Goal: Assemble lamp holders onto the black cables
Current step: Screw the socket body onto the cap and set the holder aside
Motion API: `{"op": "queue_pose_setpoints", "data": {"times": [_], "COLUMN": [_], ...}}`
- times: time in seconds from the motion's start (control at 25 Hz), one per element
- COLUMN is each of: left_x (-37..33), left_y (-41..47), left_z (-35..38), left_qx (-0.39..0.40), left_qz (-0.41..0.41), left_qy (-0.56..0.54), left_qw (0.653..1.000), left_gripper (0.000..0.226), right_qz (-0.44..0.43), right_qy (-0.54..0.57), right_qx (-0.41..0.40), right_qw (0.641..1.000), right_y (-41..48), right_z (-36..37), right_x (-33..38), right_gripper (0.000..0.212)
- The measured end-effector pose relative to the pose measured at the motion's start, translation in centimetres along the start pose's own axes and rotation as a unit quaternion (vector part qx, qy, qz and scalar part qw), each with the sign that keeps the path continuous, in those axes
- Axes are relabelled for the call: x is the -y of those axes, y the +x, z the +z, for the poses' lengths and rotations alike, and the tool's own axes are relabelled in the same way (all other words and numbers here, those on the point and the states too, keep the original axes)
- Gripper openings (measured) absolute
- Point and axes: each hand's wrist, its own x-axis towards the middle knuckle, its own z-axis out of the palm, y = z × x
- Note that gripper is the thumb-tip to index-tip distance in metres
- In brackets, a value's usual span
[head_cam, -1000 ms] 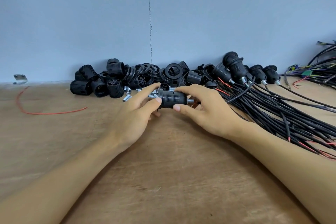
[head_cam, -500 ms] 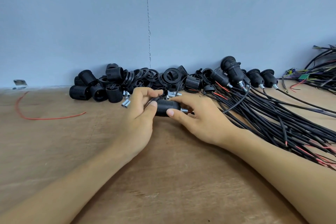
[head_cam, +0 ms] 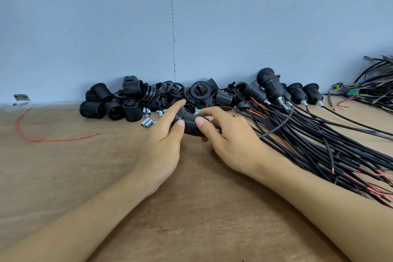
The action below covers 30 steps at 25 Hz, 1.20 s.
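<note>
Both hands — left hand, right hand — pinch one lamp holder, thumbs and fingers curled round it; probably mid-assembly — next, feeding in a black cable.

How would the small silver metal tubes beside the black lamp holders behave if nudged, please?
The small silver metal tubes are round and lie sideways on the flat wooden table, so they would probably roll. They look tiny and smooth, so they are likely light and slippery to pinch.
</note>
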Motion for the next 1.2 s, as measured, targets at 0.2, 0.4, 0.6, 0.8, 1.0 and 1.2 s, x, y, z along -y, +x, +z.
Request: {"op": "queue_pose_setpoints", "data": {"times": [0.2, 0.4, 0.6, 0.8, 1.0, 1.2], "left_x": [0.07, 0.07, -0.08, -0.01, -0.15, 0.16], "left_y": [-0.12, 0.07, 0.06, 0.06, 0.13, -0.01], "left_z": [0.18, 0.05, -0.03, 0.03, -0.10, -0.06], "left_qx": [-0.008, -0.034, -0.042, -0.061, -0.021, -0.011], "left_qz": [0.019, 0.019, 0.014, -0.003, -0.013, -0.011], "left_qy": [0.044, 0.066, 0.060, 0.089, 0.027, 0.089], "left_qw": [0.999, 0.997, 0.997, 0.994, 0.999, 0.996], "left_gripper": [0.043, 0.043, 0.043, 0.041, 0.043, 0.047], "right_qz": [0.009, -0.024, -0.007, 0.001, -0.015, -0.011], "right_qy": [0.021, -0.060, -0.064, -0.010, -0.045, -0.092], "right_qx": [0.045, 0.047, 0.042, 0.039, 0.007, -0.006], "right_qw": [0.999, 0.997, 0.997, 0.999, 0.999, 0.996], "right_y": [0.21, 0.21, 0.54, 0.32, 0.48, 0.36], "right_z": [-0.48, -0.52, -0.21, 0.27, 0.23, 0.03], "right_x": [-0.05, -0.06, -0.17, -0.46, -0.65, -0.89], "right_gripper": [0.032, 0.033, 0.036, 0.034, 0.031, 0.033]}}
